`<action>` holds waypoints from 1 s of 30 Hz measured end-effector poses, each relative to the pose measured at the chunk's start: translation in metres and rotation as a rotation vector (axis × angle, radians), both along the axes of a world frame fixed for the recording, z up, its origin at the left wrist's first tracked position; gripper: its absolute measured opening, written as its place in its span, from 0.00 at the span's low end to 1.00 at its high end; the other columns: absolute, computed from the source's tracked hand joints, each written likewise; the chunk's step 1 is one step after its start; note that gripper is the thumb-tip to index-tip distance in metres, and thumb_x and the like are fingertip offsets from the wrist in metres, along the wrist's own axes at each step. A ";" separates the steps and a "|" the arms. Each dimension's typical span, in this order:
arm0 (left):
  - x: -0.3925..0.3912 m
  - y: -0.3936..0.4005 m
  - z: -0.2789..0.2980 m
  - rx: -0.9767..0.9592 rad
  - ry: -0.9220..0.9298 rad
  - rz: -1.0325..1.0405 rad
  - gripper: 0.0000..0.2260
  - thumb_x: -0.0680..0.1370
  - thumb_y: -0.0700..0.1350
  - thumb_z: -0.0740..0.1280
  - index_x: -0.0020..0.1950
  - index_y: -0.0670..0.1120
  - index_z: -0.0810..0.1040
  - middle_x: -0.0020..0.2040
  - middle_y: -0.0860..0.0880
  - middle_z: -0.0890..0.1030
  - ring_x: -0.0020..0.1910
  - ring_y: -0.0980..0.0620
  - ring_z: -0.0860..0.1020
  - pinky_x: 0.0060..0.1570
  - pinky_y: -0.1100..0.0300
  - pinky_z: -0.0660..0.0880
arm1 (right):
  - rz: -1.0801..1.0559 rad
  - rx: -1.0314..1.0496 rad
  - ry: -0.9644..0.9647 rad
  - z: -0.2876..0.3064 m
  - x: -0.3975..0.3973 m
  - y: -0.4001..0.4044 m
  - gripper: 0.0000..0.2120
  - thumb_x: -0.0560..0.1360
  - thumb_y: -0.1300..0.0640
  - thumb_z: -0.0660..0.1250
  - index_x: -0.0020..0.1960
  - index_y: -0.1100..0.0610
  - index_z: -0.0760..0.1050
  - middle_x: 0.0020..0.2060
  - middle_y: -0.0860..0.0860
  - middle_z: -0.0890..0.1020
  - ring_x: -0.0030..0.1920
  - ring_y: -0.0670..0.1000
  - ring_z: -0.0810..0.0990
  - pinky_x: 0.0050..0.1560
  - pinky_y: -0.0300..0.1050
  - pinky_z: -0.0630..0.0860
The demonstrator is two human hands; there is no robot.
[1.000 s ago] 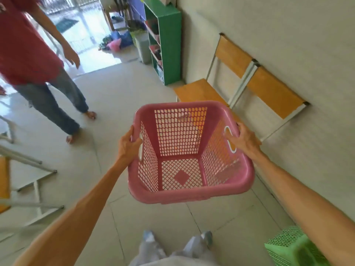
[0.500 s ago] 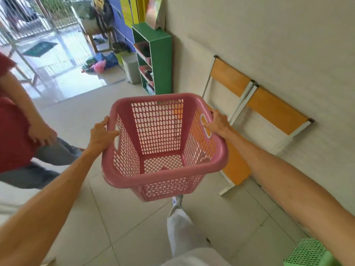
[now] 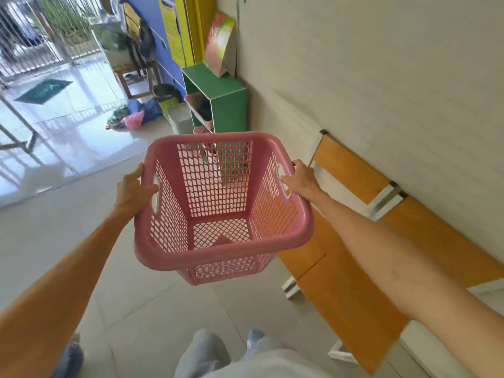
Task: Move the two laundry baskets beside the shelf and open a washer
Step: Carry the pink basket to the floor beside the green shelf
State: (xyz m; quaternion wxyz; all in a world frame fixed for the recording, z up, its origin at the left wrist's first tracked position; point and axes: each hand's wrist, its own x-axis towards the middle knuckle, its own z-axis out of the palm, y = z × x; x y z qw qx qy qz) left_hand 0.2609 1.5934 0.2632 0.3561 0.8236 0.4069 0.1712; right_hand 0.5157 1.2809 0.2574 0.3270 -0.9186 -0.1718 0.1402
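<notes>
I carry an empty pink laundry basket in front of me, above the tiled floor. My left hand grips its left handle slot and my right hand grips the right one. Straight ahead, against the wall, stands the green shelf with pink items inside. No washer is in view, and no second basket either.
Two orange folding chairs line the wall on my right, close to the basket. A white bin, bags of clothes and a wooden stool sit beyond the shelf. A gated doorway with a green mat lies far left.
I have walked forward along the wall with the basket; the green shelf is closer. The person in red and the green basket at lower right have dropped out of view.
</notes>
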 end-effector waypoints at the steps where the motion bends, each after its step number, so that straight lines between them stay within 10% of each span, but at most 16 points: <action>1: 0.016 0.017 -0.001 0.010 -0.001 0.002 0.31 0.76 0.43 0.71 0.77 0.48 0.65 0.59 0.40 0.82 0.38 0.49 0.78 0.49 0.49 0.78 | -0.003 -0.002 -0.001 -0.001 0.016 0.017 0.26 0.71 0.49 0.72 0.64 0.60 0.72 0.53 0.56 0.82 0.46 0.56 0.81 0.43 0.45 0.78; 12: 0.207 0.232 -0.046 -0.058 0.032 -0.141 0.33 0.73 0.42 0.72 0.77 0.49 0.65 0.62 0.41 0.81 0.52 0.42 0.82 0.59 0.45 0.77 | -0.191 -0.044 0.037 -0.054 0.149 0.188 0.19 0.75 0.52 0.68 0.60 0.62 0.73 0.48 0.57 0.82 0.37 0.53 0.80 0.32 0.42 0.76; 22: 0.413 0.314 -0.081 0.021 0.154 -0.638 0.34 0.72 0.40 0.74 0.76 0.47 0.66 0.46 0.49 0.80 0.33 0.64 0.75 0.30 0.73 0.69 | -0.673 0.019 0.152 -0.119 0.193 0.230 0.17 0.78 0.49 0.65 0.54 0.64 0.75 0.39 0.59 0.82 0.34 0.59 0.81 0.33 0.49 0.78; 30: 0.562 0.314 -0.199 -0.053 0.405 -0.916 0.34 0.75 0.37 0.67 0.79 0.53 0.59 0.48 0.50 0.78 0.37 0.61 0.77 0.29 0.68 0.71 | -0.761 -0.059 0.481 -0.217 0.244 0.211 0.07 0.79 0.54 0.59 0.43 0.53 0.71 0.30 0.53 0.77 0.25 0.52 0.76 0.26 0.45 0.74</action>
